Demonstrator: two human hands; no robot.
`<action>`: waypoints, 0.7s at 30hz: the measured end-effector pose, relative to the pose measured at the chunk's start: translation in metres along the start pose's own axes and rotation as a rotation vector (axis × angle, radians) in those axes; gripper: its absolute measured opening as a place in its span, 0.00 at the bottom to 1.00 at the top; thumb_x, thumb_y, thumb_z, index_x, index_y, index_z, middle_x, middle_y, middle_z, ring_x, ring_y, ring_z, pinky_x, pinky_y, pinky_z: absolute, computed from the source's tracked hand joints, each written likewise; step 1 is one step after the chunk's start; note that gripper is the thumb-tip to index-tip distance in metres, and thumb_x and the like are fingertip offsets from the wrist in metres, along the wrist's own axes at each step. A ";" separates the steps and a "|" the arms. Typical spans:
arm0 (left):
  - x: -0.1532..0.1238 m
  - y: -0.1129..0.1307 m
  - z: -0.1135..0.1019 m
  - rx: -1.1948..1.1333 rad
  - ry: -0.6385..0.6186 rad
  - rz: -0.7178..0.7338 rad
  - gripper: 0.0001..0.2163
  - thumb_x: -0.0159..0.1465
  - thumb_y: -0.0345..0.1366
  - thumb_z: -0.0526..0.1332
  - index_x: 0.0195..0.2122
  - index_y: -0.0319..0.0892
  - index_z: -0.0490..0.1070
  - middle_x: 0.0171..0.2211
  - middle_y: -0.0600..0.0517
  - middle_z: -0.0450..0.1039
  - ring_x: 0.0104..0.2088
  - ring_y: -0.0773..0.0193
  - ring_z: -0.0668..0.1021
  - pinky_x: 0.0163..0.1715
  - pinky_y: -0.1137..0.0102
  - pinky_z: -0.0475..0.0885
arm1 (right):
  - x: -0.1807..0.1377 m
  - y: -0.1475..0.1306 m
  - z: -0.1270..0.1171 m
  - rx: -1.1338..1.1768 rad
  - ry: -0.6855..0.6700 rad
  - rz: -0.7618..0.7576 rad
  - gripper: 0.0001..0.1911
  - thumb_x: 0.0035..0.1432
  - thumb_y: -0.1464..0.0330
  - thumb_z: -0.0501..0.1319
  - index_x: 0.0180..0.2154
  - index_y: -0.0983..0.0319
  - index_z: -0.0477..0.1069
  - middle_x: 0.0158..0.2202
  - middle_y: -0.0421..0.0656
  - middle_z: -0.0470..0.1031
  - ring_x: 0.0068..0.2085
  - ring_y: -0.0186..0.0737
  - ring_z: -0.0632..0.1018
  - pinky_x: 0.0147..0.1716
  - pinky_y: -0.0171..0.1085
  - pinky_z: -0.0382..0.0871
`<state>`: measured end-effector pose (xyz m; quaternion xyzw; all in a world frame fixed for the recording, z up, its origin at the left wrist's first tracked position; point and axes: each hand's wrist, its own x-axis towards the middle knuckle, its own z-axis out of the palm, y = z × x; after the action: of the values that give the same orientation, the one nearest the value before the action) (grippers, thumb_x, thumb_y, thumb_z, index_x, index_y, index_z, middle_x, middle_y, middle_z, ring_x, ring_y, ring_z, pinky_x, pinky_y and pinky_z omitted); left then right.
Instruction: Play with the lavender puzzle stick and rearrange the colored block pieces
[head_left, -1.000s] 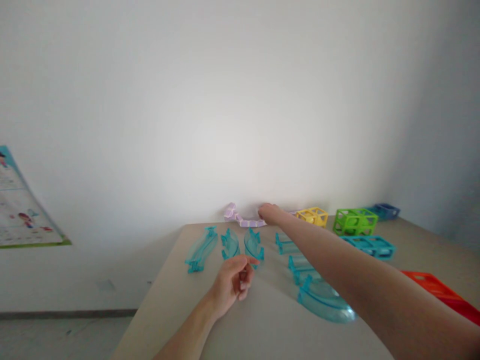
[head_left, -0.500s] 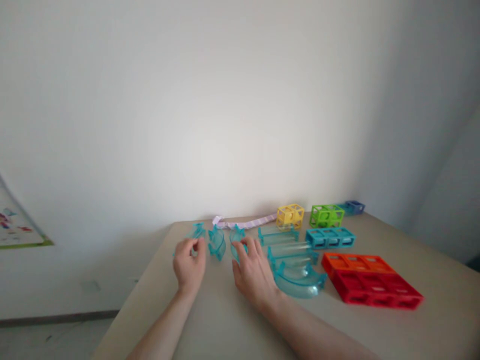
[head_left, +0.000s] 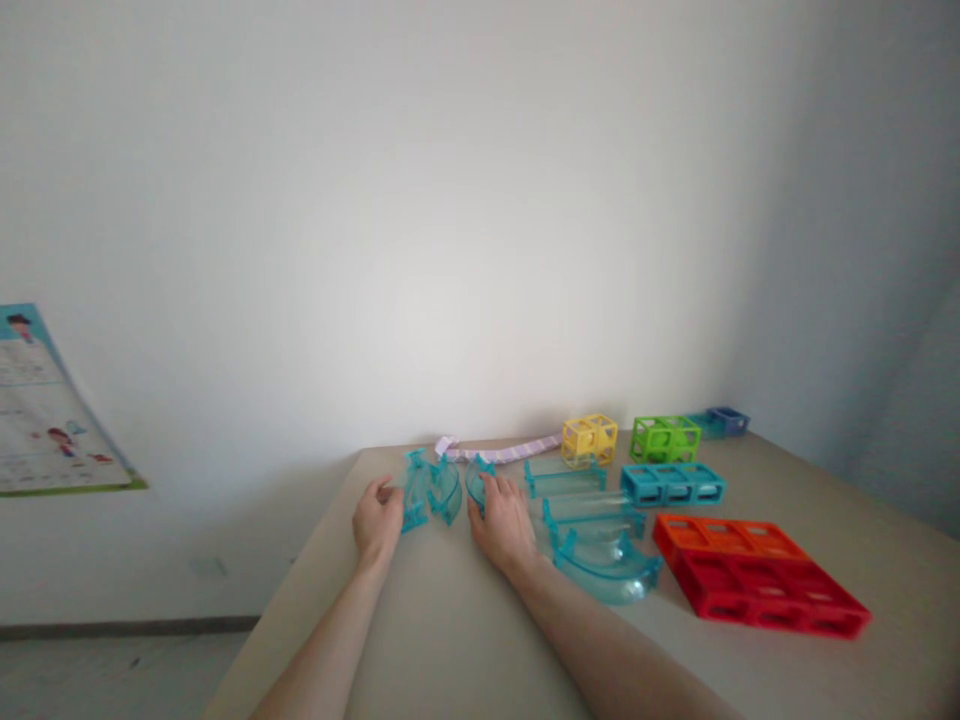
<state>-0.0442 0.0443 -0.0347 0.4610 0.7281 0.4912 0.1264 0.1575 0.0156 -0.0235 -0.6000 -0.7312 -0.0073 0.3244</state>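
My left hand (head_left: 378, 522) is at the left of the group, fingers curled, with its thumb side against the outer edge of a clear teal curved track piece (head_left: 415, 490). A second curved track piece (head_left: 448, 488) lies just right of that one, touched by neither hand. Farther right, my right hand (head_left: 504, 522) is closed over a third curved track piece (head_left: 475, 478), thumb at the near left and fingers on top. The hand hides much of this piece.
Straight teal tracks (head_left: 566, 480) and a larger curved track (head_left: 607, 575) lie right of my right hand. Beyond are yellow (head_left: 590, 440), green (head_left: 665, 440) and teal (head_left: 673, 484) frame blocks, and a red-orange block set (head_left: 757, 575). A striped strip (head_left: 502, 453) runs along the wall.
The left curved track piece has turned and now lies beside the second one, right of my left hand. My right hand stays at its piece. The view has shifted slightly left.
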 end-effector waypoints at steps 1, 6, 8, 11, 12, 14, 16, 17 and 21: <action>-0.001 0.001 0.001 0.005 -0.026 0.011 0.17 0.56 0.35 0.58 0.47 0.41 0.72 0.38 0.46 0.79 0.40 0.55 0.79 0.40 0.68 0.70 | 0.000 0.000 0.000 0.008 -0.007 -0.015 0.21 0.60 0.65 0.54 0.54 0.66 0.66 0.47 0.53 0.73 0.50 0.50 0.70 0.51 0.43 0.59; -0.003 0.003 0.003 0.035 -0.135 0.054 0.15 0.56 0.34 0.59 0.44 0.41 0.75 0.39 0.46 0.79 0.40 0.57 0.79 0.40 0.69 0.70 | 0.001 -0.002 0.002 0.040 -0.029 -0.039 0.22 0.60 0.64 0.54 0.54 0.66 0.65 0.48 0.53 0.74 0.50 0.48 0.72 0.51 0.42 0.59; -0.003 0.003 0.004 0.043 -0.174 0.068 0.14 0.55 0.35 0.59 0.42 0.42 0.77 0.37 0.47 0.80 0.38 0.56 0.80 0.38 0.69 0.69 | 0.002 -0.003 0.003 0.053 -0.031 -0.035 0.22 0.59 0.65 0.55 0.53 0.66 0.66 0.47 0.53 0.74 0.49 0.48 0.73 0.50 0.41 0.59; -0.002 0.003 0.004 0.046 -0.205 0.083 0.13 0.54 0.35 0.60 0.41 0.43 0.77 0.36 0.47 0.80 0.37 0.55 0.79 0.37 0.68 0.69 | 0.003 -0.002 0.003 0.079 -0.030 -0.037 0.21 0.57 0.66 0.56 0.52 0.66 0.68 0.46 0.52 0.74 0.49 0.48 0.73 0.50 0.41 0.60; -0.002 0.002 0.003 0.044 -0.209 0.087 0.13 0.54 0.35 0.60 0.40 0.43 0.77 0.36 0.47 0.80 0.38 0.55 0.79 0.37 0.68 0.69 | 0.003 -0.002 0.002 0.090 -0.030 -0.040 0.20 0.57 0.67 0.57 0.51 0.65 0.68 0.46 0.52 0.75 0.48 0.47 0.74 0.49 0.40 0.61; -0.001 0.002 0.003 0.037 -0.216 0.095 0.13 0.55 0.35 0.59 0.39 0.43 0.78 0.34 0.47 0.80 0.37 0.54 0.79 0.36 0.68 0.68 | 0.003 -0.002 0.000 0.113 -0.031 -0.048 0.20 0.56 0.68 0.57 0.51 0.64 0.68 0.45 0.51 0.75 0.48 0.46 0.74 0.48 0.38 0.62; 0.000 0.000 0.002 0.028 -0.218 0.095 0.12 0.55 0.35 0.59 0.38 0.43 0.78 0.33 0.48 0.80 0.36 0.54 0.79 0.35 0.68 0.68 | 0.003 -0.001 -0.002 0.137 -0.034 -0.057 0.19 0.56 0.69 0.57 0.51 0.63 0.69 0.44 0.50 0.75 0.47 0.45 0.75 0.47 0.37 0.64; 0.001 0.000 0.002 0.023 -0.217 0.093 0.11 0.54 0.35 0.58 0.37 0.43 0.78 0.33 0.48 0.79 0.36 0.54 0.79 0.34 0.68 0.68 | 0.003 -0.001 -0.002 0.148 -0.036 -0.062 0.19 0.56 0.69 0.57 0.50 0.62 0.69 0.44 0.49 0.76 0.46 0.45 0.75 0.46 0.36 0.64; 0.006 -0.004 0.001 0.003 -0.225 0.079 0.10 0.53 0.34 0.58 0.33 0.42 0.77 0.30 0.48 0.79 0.33 0.57 0.78 0.31 0.69 0.67 | 0.004 0.001 -0.001 0.187 -0.044 -0.068 0.20 0.55 0.70 0.58 0.50 0.62 0.70 0.42 0.47 0.76 0.44 0.43 0.75 0.44 0.35 0.65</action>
<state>-0.0487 0.0493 -0.0365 0.5417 0.6913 0.4400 0.1871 0.1582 0.0189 -0.0214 -0.5418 -0.7557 0.0633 0.3625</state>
